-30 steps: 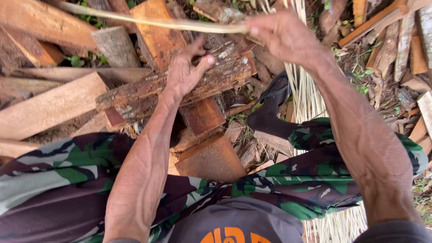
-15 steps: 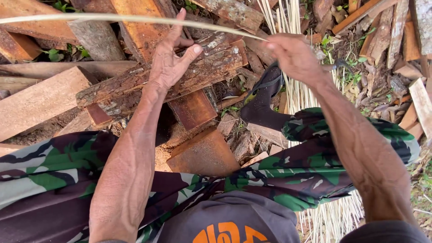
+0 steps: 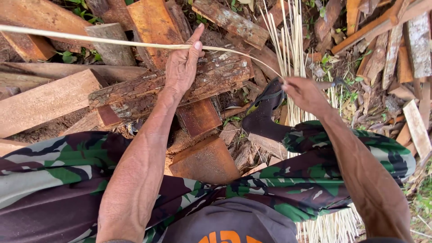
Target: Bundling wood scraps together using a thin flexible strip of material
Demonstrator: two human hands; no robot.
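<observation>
Head view: I look down at my two hands and my legs in green spotted trousers [image 3: 67, 166].

My left hand [image 3: 182, 67] is up at about 11 o'clock. It is open, with the fingers straight and pointing away from me. A long thin strip [image 3: 90, 40] of pale cane lies across those fingers. I do not grip it there. I think the open hand just props the strip up so it can slide and stay off the wood.

My right hand [image 3: 306, 92] is at about 2 o'clock, lower than the left. It is closed, and it pinches the near end of the strip. From that pinch the strip curves up to my left hand, then runs far out to 10 o'clock, past the edge of the picture. It bends in a soft arc, I think because one end is pinched low and the middle is propped high.

Under my hands is a pile of wood [image 3: 49, 101], rough planks and split logs. A bundle of thin pale sticks [image 3: 292, 40] lies at 1 o'clock, just beside my right hand and close enough to reach. My foot in a dark shoe [image 3: 265, 105] rests on the pile, touching those sticks.
</observation>
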